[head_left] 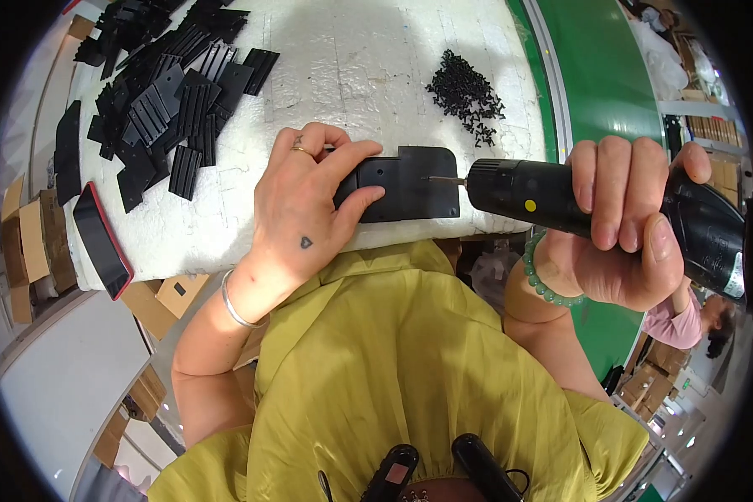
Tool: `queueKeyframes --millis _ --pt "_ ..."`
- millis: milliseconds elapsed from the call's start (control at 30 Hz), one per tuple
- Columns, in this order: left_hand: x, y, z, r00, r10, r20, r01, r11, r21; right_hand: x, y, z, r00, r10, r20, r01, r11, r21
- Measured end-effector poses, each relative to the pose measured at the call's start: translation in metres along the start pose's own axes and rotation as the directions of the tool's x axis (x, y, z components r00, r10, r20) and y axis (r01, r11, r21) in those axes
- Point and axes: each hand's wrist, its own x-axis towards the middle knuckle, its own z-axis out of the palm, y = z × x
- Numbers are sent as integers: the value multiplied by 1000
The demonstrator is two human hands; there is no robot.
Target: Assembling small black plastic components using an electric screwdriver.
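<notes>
My left hand grips a flat black plastic plate by its left end, thumb and fingers closed on it. The plate lies at the near edge of the white table, with small holes in its face. In my right hand is a black electric screwdriver, held sideways with fingers wrapped round its body. Its thin bit points left and reaches over the plate's right part; whether the tip touches the plate I cannot tell. Beyond the screwdriver lies a pile of small black screws.
At the far left of the white table is a heap of black ribbed plastic pieces. A red-edged phone lies at the left edge. A green surface runs along the right. Cardboard boxes stand left; another person is at far right.
</notes>
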Motion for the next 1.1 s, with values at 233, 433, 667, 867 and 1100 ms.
queueKeyframes --millis 233,433,667,867,1100 --pt "9 -12 -5 999 14 44 -10 997 -70 4 17 6 994 16 112 -17 1000 4" --pt "10 -20 6 982 -13 188 36 992 -119 8 31 35 991 125 -47 -133 960 -246" --pt "10 -16 7 969 -74 235 119 976 -183 7 37 33 987 158 6 -150 946 -286" --pt "10 -16 7 971 -72 227 118 973 -196 7 41 38 981 185 57 -167 956 -243" --pt "3 -19 10 981 -91 171 123 974 -192 10 44 44 963 229 142 -176 934 -311"
